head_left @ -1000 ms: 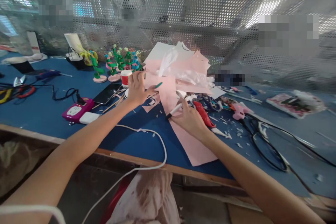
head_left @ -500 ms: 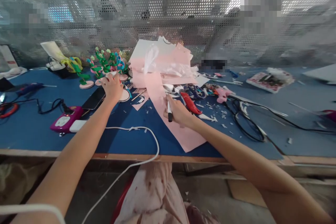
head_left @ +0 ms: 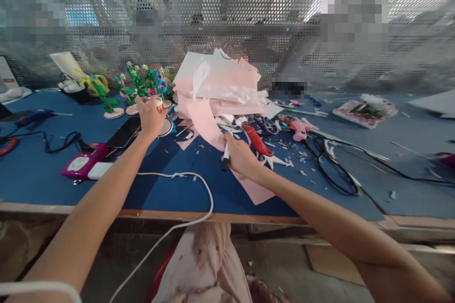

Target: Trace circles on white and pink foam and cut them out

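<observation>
My right hand (head_left: 242,155) is closed around a white marker (head_left: 226,155) with a black end pointing down toward me. It lies over a long pink paper strip (head_left: 203,123), and I cannot tell whether it grips the strip too. Farther left, my left hand (head_left: 151,117) is closed on a small round white piece with red on it (head_left: 159,103), its kind unclear. Just behind that hand stand several green craft flowers (head_left: 140,86) on pink round bases. A white disc with a dark outline (head_left: 166,127) rests beside its wrist.
A pile of pink and white sheets (head_left: 218,78) stands at the back. To the right are a red tool (head_left: 258,140), a pink glue gun (head_left: 301,129) with black cable, and paper scraps. A purple power socket (head_left: 84,160), dark phone (head_left: 124,133) and white cable (head_left: 202,182) lie left.
The pink strip now bends upward near the middle, and my right hand has shifted slightly down with the marker. My left hand has turned, showing the small white and red piece.
</observation>
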